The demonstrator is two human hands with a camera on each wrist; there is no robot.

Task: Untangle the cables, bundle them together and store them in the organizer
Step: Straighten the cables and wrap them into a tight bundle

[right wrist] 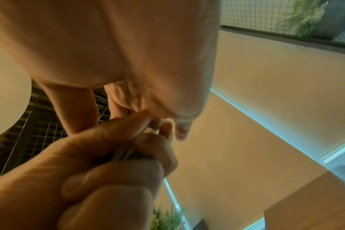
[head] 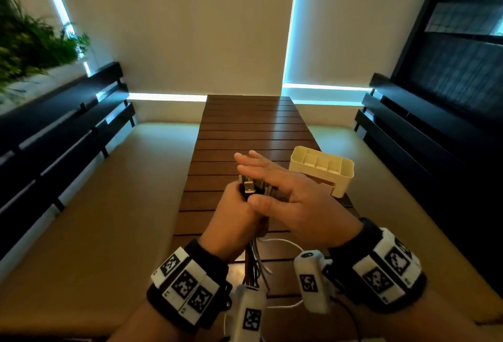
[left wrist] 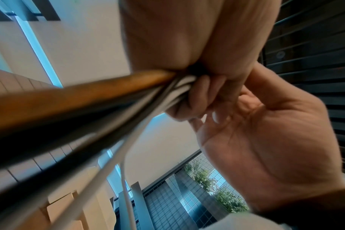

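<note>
My left hand (head: 234, 211) is curled round a bundle of cables (head: 251, 260), gripping it upright above the wooden table. The plug ends (head: 249, 187) stick out above the fist. White, black and brown strands (left wrist: 108, 124) hang down from the grip toward my wrists. My right hand (head: 280, 189) lies flat with straight fingers over the plug ends, its thumb against the left fist. In the left wrist view its open palm (left wrist: 266, 147) faces the bundle. The cream organizer (head: 322, 170) with several compartments stands on the table just right of my hands.
The slatted wooden table (head: 245, 129) runs away from me between two beige benches. Dark slatted backrests (head: 68, 134) line both sides. A loose white cable loop (head: 283, 243) lies on the table near my wrists. Plants (head: 32, 42) stand at far left.
</note>
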